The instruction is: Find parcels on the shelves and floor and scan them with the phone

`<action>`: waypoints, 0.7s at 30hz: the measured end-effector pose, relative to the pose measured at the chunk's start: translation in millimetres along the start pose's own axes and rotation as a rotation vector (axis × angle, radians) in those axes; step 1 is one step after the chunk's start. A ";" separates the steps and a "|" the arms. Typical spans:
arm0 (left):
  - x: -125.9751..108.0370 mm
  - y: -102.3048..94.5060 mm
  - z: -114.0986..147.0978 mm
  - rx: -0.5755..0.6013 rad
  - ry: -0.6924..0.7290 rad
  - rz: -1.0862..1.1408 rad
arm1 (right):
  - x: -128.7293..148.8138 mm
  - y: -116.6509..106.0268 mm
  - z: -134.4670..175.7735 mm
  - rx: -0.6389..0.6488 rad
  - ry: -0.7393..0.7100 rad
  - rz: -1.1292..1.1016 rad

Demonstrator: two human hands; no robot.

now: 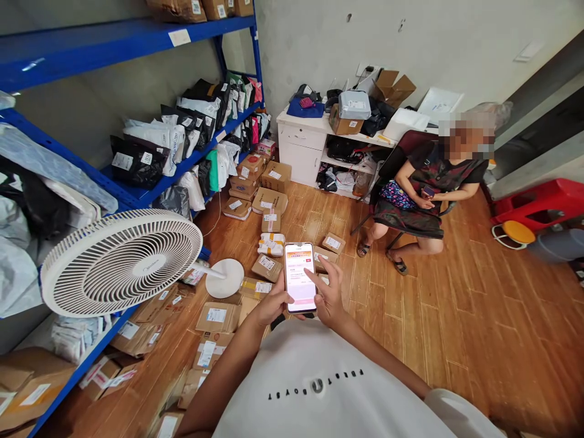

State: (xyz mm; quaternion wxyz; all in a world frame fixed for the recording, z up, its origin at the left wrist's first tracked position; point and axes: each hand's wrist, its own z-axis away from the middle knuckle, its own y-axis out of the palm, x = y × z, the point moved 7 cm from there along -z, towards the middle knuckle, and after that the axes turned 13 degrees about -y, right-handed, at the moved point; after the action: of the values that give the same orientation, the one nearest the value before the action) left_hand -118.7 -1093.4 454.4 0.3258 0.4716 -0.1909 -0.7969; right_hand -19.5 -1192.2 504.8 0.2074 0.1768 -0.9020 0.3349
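Observation:
A smartphone [300,292] with a lit white and pink screen is held upright in front of my chest. My left hand [272,302] grips it along its left side, thumb over the lower screen. On the other side, my right hand [331,298] has its index finger stretched out over the middle of the screen. The other fingers of that hand are apart, and its thumb lies near the phone's right edge; I cannot tell whether the fingertip touches the glass. Below the phone is my white shirt [314,359].
A blue shelf [182,176] with several bagged parcels [139,161] runs along the left. Beside it stands a white fan [123,261]. Cardboard boxes [219,316] line the floor. A white desk [298,149] is against the wall; a seated person [424,182] holds a phone at right.

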 end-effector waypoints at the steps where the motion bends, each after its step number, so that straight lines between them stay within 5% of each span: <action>1: 0.2 0.1 0.4 0.002 0.001 0.001 | 0.2 0.4 0.7 0.001 0.003 -0.003; 5: 1.0 -0.5 1.5 -0.006 0.002 0.001 | -7.8 3.7 4.6 -0.099 0.152 -0.232; 11: 0.0 0.3 3.1 -0.032 -0.004 -0.008 | -32.1 41.0 17.9 -0.177 0.762 -0.860; 21: 6.0 -1.7 2.6 -0.068 0.008 -0.039 | -27.7 54.0 10.7 -0.283 0.957 -1.033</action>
State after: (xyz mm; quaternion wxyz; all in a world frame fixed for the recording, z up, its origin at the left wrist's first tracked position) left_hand -123.6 -1096.4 450.9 0.3265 0.4670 -0.1534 -0.8073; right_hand -23.4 -1156.0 455.1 0.7330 0.3862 -0.5481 0.1147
